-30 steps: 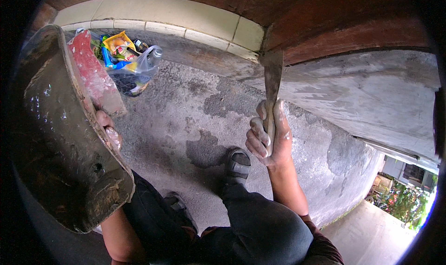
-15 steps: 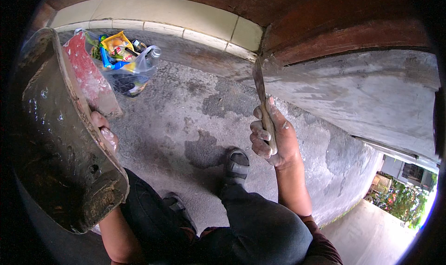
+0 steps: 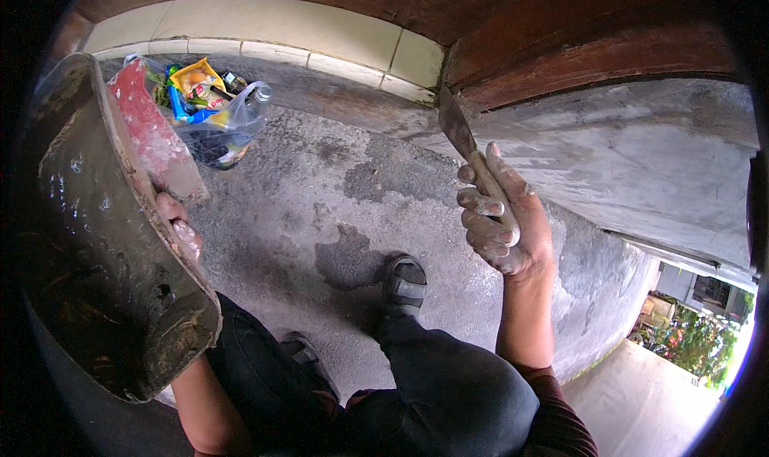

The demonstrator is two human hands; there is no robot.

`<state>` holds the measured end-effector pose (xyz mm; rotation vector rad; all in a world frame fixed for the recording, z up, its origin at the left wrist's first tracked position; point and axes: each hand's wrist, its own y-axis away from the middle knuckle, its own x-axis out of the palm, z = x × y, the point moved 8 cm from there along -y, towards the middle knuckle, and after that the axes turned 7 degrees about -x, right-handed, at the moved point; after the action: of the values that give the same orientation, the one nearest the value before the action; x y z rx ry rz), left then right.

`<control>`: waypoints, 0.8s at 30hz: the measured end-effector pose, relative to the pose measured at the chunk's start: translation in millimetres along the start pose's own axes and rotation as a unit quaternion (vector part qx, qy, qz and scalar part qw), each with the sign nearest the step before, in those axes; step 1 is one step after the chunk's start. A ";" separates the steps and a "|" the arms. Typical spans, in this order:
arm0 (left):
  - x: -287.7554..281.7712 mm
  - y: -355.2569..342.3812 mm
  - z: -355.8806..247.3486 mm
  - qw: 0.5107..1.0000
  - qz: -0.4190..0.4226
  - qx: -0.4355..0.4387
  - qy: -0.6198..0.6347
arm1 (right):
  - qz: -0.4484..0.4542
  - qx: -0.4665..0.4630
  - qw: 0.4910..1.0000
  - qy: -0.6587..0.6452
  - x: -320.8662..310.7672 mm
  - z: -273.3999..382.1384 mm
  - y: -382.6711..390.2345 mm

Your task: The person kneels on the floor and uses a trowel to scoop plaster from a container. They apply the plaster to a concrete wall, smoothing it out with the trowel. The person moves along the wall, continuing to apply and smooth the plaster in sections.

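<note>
My right hand (image 3: 513,225), smeared with grey, is wrapped round the pale handle of a putty knife (image 3: 457,127). Its blade points up and away, with the tip at the corner where tile, dark wood and grey wall meet. At the left, my left hand (image 3: 178,226) is closed on the rim of a large dark tub (image 3: 96,241) with wet grey paste in it; the fingertips are whitish and the palm is hidden behind the tub. Beyond those fingers, a flat red piece (image 3: 152,128) spattered with white sticks out along the tub's edge; what bears it is hidden.
A clear plastic bag (image 3: 228,132) with colourful wrappers and a bottle lies by the tiled ledge (image 3: 264,24). A grey plastered wall face (image 3: 625,153) runs along the right under dark wood (image 3: 593,40). My sandalled foot (image 3: 406,285) stands on the patchy concrete floor (image 3: 272,201).
My right hand has shifted to the right and a little up, and the putty knife now leans more to the left. My left hand and the tub have hardly moved.
</note>
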<state>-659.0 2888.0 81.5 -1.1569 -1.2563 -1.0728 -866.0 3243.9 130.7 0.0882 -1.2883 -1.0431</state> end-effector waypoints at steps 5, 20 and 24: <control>-0.8 1.4 -1.4 1.000 0.001 0.000 0.002 | 0.024 -0.002 0.998 0.052 -5.0 18.2 9.2; -2.1 21.8 -5.2 1.000 -0.005 0.015 0.005 | -0.116 -0.156 0.950 0.245 -40.0 83.6 115.2; 2.0 23.9 -7.4 1.000 -0.002 0.013 0.001 | -0.150 -0.066 0.938 0.305 -42.1 38.0 81.2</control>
<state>-634.2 2883.8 82.6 -1.1326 -1.2687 -1.0578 -846.0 3336.4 160.1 0.4825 -0.6467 -1.2328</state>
